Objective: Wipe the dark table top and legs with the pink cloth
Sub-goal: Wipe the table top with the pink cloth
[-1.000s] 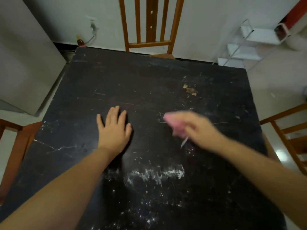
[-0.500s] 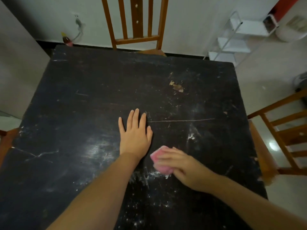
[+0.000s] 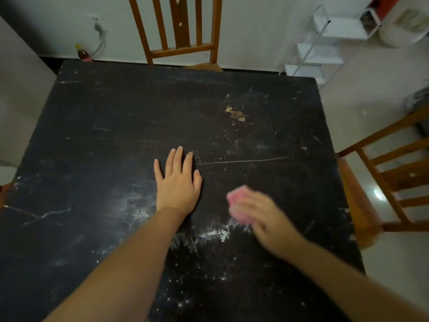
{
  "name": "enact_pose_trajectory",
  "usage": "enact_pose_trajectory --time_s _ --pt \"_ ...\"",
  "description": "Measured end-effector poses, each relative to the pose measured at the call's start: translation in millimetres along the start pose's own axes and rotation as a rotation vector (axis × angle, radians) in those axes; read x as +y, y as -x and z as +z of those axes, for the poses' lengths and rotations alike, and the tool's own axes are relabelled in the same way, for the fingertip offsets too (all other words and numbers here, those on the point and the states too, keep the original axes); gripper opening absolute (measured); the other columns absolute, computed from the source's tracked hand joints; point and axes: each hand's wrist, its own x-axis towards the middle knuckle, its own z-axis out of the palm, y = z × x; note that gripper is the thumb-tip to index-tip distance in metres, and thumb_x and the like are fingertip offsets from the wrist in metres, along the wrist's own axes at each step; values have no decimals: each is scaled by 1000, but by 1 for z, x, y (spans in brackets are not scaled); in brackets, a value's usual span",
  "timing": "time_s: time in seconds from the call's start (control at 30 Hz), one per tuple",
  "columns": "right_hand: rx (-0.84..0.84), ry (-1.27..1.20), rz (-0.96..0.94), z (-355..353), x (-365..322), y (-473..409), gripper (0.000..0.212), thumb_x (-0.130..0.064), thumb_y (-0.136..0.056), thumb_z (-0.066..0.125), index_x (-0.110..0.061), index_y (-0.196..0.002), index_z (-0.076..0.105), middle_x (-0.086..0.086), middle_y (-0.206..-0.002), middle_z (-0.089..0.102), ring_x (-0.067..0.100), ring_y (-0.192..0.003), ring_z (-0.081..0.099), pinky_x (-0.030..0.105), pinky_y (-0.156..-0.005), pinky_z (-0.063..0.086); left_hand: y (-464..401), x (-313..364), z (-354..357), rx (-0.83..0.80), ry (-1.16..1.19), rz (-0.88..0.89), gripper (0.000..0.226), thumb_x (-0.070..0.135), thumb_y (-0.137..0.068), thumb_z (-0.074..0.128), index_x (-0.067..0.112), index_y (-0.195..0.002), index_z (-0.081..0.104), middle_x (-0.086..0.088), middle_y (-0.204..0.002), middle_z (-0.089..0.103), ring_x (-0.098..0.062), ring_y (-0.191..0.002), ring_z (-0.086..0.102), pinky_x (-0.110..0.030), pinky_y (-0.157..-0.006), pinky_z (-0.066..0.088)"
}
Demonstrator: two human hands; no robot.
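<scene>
Filling most of the room in front of me: the dark table [image 3: 116,126], its top scratched all over, with a long pale line running across the middle and a chipped tan patch nearer the far edge.
Far chair: a wooden chair [image 3: 181,31] is standing pushed in at the far side, slatted back upright against the wall.
Right chair: a second wooden chair [image 3: 394,177] is sitting at the table's right edge, its seat tucked against it.
Rack: a white wire shelf rack [image 3: 325,47] is standing in the far right corner; no writing on it can be read.
Left hand: the left hand [image 3: 177,184] is lying flat on the table top, palm down, fingers straight and slightly spread, pointing away from the person.
Right hand: the right hand [image 3: 262,214] is blurring over the table to the right of the left hand, fingers curled round the pink cloth.
Cloth: the pink cloth [image 3: 236,198] is bunching under the right fingers, poking out at their far left side, on the table top and well apart from the left hand.
Dust: a white powdery smear [image 3: 213,233] is lying just on the near side of the cloth, between the two forearms.
Bottle: a small bottle [image 3: 83,53] is standing on the floor by the far left corner, label unreadable.
</scene>
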Motion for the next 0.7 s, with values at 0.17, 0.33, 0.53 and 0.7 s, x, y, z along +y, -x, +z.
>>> enact_pose_trajectory --time_s 0.17,0.33,0.53,0.7 --pt "-3 -383 129 -27 -14 -8 52 17 -85 47 -13 -123 62 -7 -134 55 -1 -127 45 13 -103 38 0 0 -1 -8 -7 -3 50 35 -96 26 17 -143 28 -6 -154 18 -20 -143 7 -49 -113 -5" --pt "362 -14 397 -105 72 -97 47 2 -91 48 -13 -135 51 4 -137 51 10 -124 50 30 -106 42 0 1 0 -1 -1 -6 50 34 -96 29 17 -143 28 -5 -154 18 -20 -143 7 -48 -113 -4" --pt "72 44 29 -22 21 -47 44 -13 -86 36 -8 -119 65 8 -134 56 17 -129 46 25 -116 24 0 1 1 2 10 -6 49 33 -96 30 16 -142 29 -6 -154 19 -20 -142 8 -49 -113 -3" --pt "-200 -247 -5 -12 -15 -14 42 -4 -90 45 -19 -126 61 -9 -137 52 0 -127 44 18 -108 34 0 2 -1 9 2 -8 54 37 -93 21 16 -142 30 -7 -153 21 -21 -142 11 -49 -113 -2"
